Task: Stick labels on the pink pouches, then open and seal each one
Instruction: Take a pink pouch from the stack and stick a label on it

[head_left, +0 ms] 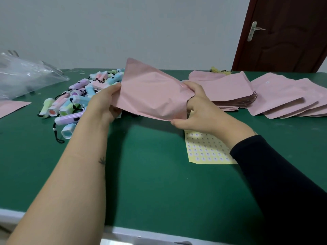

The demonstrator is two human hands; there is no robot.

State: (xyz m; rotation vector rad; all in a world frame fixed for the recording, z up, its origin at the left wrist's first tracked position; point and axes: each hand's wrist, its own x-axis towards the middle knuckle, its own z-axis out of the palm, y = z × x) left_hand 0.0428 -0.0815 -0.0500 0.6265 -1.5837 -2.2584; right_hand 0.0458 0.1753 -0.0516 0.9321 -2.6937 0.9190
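Note:
A pink pouch [152, 92] is held tilted above the green table [159, 174], between both hands. My left hand [104, 103] grips its left edge. My right hand [196, 108] grips its right edge, thumb on top and fingers curled under. A yellow label sheet [205, 149] with several small round stickers lies flat under my right wrist. A stack of pink pouches [228, 91] sits just behind my right hand. More pink pouches [286, 98] are fanned out at the far right; one shows a small round label.
A pile of several pastel toy flashlights [74, 101] with black cords lies left of the held pouch. A clear plastic bag [23, 76] sits at the far left, with one pink pouch [10, 106] below it. A brown door [286, 32] stands at the back right.

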